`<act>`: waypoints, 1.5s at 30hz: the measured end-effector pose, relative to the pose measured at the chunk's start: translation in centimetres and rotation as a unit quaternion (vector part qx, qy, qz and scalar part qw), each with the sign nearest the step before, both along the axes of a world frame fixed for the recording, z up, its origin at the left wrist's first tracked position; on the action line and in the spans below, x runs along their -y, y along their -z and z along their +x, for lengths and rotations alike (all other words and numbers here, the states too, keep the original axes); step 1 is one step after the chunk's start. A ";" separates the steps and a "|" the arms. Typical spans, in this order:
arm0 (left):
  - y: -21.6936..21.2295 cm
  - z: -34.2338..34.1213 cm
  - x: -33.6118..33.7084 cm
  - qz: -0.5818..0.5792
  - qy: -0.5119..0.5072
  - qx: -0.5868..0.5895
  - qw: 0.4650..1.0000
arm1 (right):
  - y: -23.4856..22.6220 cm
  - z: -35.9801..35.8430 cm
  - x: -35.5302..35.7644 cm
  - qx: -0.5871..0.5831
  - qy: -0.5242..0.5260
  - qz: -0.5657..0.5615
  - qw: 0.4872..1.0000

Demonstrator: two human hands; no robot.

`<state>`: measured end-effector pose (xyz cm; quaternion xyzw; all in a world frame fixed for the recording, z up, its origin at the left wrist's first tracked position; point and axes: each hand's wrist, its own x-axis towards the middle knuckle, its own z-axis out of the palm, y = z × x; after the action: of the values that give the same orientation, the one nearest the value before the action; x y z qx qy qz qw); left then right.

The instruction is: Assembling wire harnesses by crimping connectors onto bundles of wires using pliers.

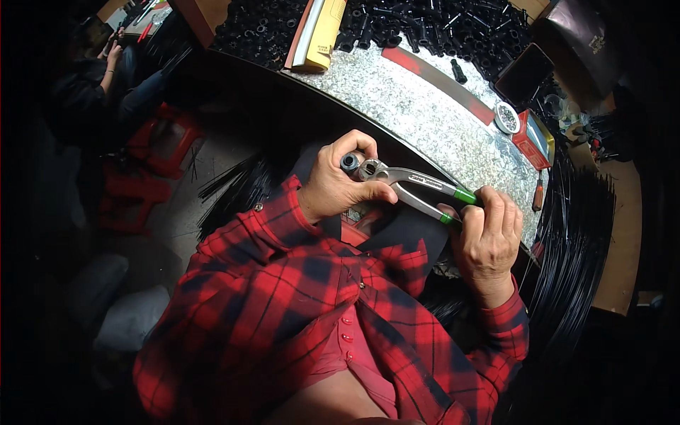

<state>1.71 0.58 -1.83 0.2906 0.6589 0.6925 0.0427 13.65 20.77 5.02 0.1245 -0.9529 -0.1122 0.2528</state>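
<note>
My left hand [333,183] is closed around a short dark cylindrical part [349,162] with a round hole in its end. Right beside that end lie the jaws of a pair of silver pliers [425,183] with green handle tips; whether the jaws bite on the part is hard to make out. The fingers of my right hand [490,237] wrap around the green ends of the handles, which are spread somewhat apart. Both hands are in front of my chest, just off the near edge of the speckled worktop [397,106].
Heaped black parts [425,21] cover the worktop's far side. On it lie a yellow packet [326,35], a long flat strip [446,85], a round dish [506,118], a red box [531,139] and a screwdriver [538,195]. Black rods [574,248] hang right. Another person [92,85] sits far left near red stools [166,142].
</note>
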 end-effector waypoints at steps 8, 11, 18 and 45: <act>0.5 -0.4 0.4 0.001 0.021 0.045 0.999 | 0.1 -0.1 -0.1 -0.015 0.034 -0.021 0.999; 0.4 -0.1 0.2 0.030 0.025 0.024 0.999 | 0.3 -0.5 0.0 -0.033 0.019 -0.022 0.999; 0.2 0.0 0.4 0.017 0.041 0.039 0.998 | 1.0 -0.6 0.2 -0.029 0.025 -0.035 0.999; 0.0 -0.7 1.5 -0.017 0.186 -0.012 0.982 | 0.7 1.4 1.0 0.516 -0.010 -0.551 0.656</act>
<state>1.06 -0.93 -1.80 0.4161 0.6053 0.6576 0.1676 15.01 19.78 4.35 0.0095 -0.8161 0.5181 -0.2560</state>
